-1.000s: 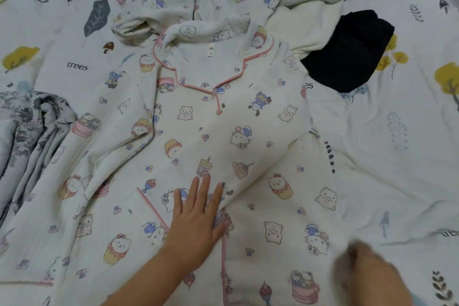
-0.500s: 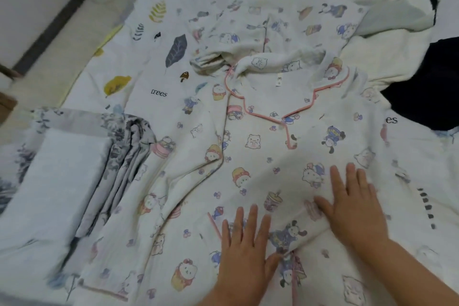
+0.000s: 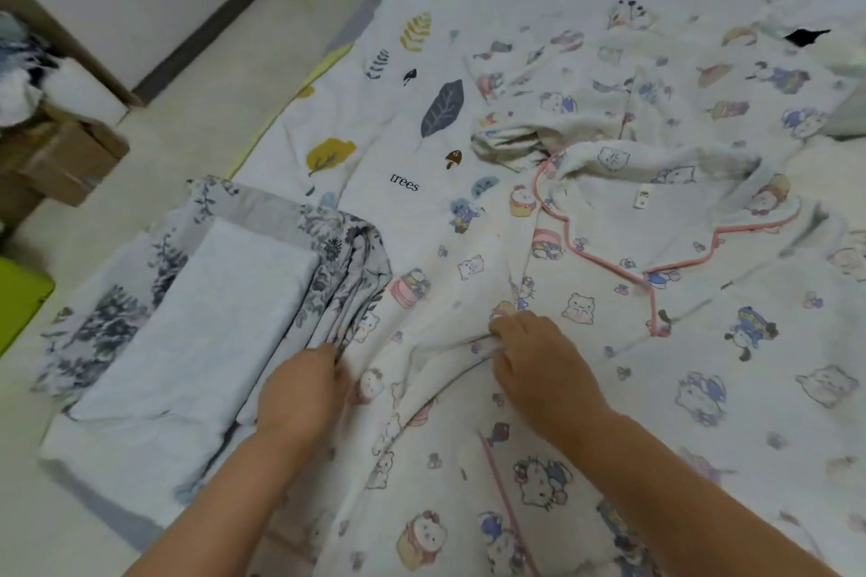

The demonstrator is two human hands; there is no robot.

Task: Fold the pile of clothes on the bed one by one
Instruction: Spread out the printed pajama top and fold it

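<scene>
The pajama top [image 3: 632,342], white with cartoon print and pink piping, lies spread face-up on the bed sheet [image 3: 375,145]. Its collar [image 3: 656,220] points away from me. All positions below are given relative to this collar.

My right hand [image 3: 543,370] sits below and to the left of the collar, on the top's left side. Its fingers are curled and pinch a raised ridge of the fabric.

My left hand [image 3: 300,389] is farther left, at the edge of the sleeve. Its fingers are curled around the cloth there; the exact contact is hidden.

A stack of folded floral laundry [image 3: 211,319] lies well left of the collar, touching the sleeve edge.
</scene>
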